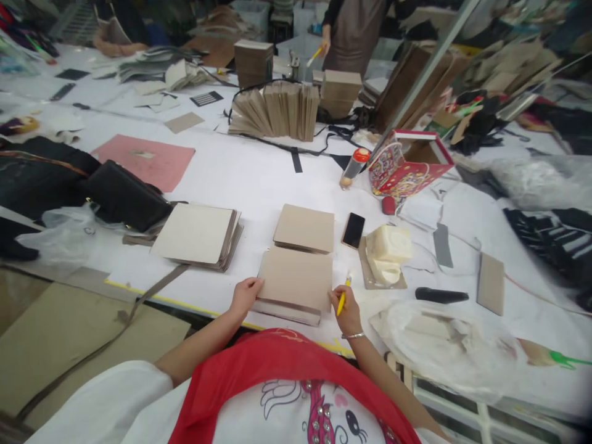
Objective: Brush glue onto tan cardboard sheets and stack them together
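Note:
In front of me lies a pile of tan cardboard panels, its top panel (298, 277) offset from the sheets below. My left hand (245, 295) is closed, thumb and fingers pinching that panel's left edge. At the right edge, the fingers of my right hand (346, 308) touch the same panel. This hand also grips a yellow-handled brush (342, 302), its pale tip pointing away from me. Just beyond the pile rests another tan panel stack (304, 228). A third stack with a paler top (194, 234) stands to the left.
Right of the stacks are a black phone (354, 230), a cream block (391, 243) on cardboard, and a black-handled tool (441, 295). Farther back stand a red patterned box (409, 163) and a fanned row of panels (275, 111). A co-worker's hand (326, 46) holds a yellow tool across the table.

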Tool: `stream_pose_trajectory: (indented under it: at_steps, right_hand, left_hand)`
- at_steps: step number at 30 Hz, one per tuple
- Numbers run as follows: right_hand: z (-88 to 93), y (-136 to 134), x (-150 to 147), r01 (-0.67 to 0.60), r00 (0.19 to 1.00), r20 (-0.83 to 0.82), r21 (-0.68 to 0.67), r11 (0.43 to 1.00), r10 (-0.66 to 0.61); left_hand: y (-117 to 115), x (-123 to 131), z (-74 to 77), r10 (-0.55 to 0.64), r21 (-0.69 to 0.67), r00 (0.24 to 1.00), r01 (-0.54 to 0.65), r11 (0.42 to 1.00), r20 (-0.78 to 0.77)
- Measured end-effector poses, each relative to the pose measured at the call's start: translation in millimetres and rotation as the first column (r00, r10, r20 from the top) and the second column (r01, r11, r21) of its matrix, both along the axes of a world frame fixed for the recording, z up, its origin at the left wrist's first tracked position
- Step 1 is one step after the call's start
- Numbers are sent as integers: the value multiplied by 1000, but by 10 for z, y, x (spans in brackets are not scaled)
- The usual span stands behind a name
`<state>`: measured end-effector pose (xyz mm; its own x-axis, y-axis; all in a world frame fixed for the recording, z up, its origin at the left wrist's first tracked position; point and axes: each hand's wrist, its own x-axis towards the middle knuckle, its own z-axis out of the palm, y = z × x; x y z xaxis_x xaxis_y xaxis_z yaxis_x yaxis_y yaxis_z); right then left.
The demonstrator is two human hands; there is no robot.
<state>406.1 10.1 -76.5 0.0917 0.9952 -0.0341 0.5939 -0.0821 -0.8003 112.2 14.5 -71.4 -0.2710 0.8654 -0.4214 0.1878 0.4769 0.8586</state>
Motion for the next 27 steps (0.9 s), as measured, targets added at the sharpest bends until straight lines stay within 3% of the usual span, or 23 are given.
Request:
stream_pose_trajectory:
  at_steps: [3,6,15,21,27]
  right_hand:
    - [-145,-82,-44,-47,992,116,-66,997,54]
    - [-237,-58,-136,-52,981,181,-85,995,67]
    - [-365,45,-231,-84,952,284,-111,990,113]
    - [-339,74,-275,-64,933,338,-173,983,120]
    - [-308,88,-328,-31,895,422,-266,963,146]
  left_hand:
    - [-98,-126,-155,-199,-50,935,193,980,-293]
    - [-64,-212,-238,-256,-82,886,244,966,-386]
    - [109,-281,-354,-198,-105,928,173,979,-314]
    - [130,-325,-402,-176,-132,958,149,980,-227]
    - [126,-337,-447,-216,-136,947,188,973,-239]
